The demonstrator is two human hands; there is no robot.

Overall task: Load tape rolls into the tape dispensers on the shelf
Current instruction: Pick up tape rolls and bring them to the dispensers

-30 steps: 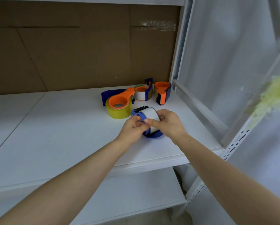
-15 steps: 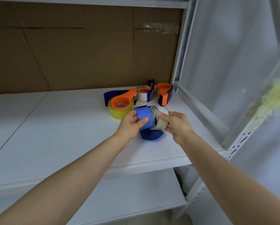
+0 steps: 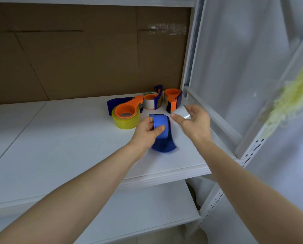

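My left hand point(image 3: 146, 133) grips a blue tape dispenser point(image 3: 162, 131) by its round hub, just above the white shelf point(image 3: 68, 138). The hub is bare, and the dispenser's dark blue handle hangs toward the shelf. To its right, my right hand point(image 3: 195, 123) holds a clear tape roll point(image 3: 179, 111) between thumb and fingers, apart from the dispenser. Behind them lie an orange and blue dispenser with a yellow tape roll point(image 3: 126, 118), another with a clear roll point(image 3: 149, 102), and a third orange one point(image 3: 172, 100).
A brown cardboard sheet point(image 3: 85, 55) backs the shelf. A white upright post point(image 3: 191, 50) and a side rail point(image 3: 214, 117) bound it on the right. A lower shelf point(image 3: 138, 212) sits beneath. White cloth hangs at the right.
The clear roll sat on the blue dispenser's hub a second ago. My right hand has drawn it off to the right, while my left hand keeps hold of the dispenser.
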